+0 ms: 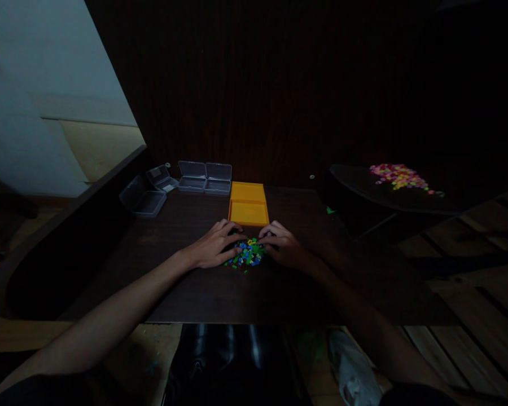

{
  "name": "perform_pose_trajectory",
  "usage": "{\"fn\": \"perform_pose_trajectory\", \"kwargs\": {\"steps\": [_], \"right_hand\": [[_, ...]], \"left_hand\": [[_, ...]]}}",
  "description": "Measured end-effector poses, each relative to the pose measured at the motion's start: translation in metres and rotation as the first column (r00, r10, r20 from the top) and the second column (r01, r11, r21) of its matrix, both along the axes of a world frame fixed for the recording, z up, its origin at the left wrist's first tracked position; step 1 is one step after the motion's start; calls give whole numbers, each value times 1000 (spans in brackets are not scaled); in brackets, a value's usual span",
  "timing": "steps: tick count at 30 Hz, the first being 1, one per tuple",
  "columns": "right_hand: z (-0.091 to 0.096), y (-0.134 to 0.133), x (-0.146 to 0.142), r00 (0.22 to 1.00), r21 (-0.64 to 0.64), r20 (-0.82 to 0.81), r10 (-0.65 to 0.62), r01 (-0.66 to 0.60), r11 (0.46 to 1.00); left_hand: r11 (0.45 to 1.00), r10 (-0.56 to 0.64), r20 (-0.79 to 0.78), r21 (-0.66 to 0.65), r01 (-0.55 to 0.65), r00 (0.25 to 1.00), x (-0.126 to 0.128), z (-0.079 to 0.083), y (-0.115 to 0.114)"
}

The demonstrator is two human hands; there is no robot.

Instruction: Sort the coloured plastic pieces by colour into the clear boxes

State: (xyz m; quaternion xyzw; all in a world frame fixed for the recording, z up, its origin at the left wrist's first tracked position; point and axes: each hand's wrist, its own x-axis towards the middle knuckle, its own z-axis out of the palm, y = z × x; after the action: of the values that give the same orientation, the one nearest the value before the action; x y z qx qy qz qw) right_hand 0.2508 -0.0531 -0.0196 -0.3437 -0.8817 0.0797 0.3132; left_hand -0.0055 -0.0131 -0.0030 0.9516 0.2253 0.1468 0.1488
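Observation:
A heap of small plastic building bricks, mostly green and blue with some yellow and white, lies on the dark table in front of me. At the left edge of the heap is my left hand, its fingers apart and curved over the bricks. My right hand is at the heap's right side, fingers bent and spread, the tips touching the pieces. No brick shows clearly held in either hand. Just beyond the hands lies an open yellow box, its lid folded back.
Clear plastic boxes with raised lids stand at the back left, and another open clear box sits nearer the left side panel. Pink and yellow small pieces are piled on a shelf at right. A green piece lies near that shelf.

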Motion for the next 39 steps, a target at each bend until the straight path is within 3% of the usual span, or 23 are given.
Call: {"fn": "perform_pose_trajectory", "kwargs": {"steps": [39], "right_hand": [[-2, 1, -3, 997, 30, 53, -50, 49, 998]], "left_hand": [[999, 21, -10, 27, -20, 1000, 10, -2, 2]]}}
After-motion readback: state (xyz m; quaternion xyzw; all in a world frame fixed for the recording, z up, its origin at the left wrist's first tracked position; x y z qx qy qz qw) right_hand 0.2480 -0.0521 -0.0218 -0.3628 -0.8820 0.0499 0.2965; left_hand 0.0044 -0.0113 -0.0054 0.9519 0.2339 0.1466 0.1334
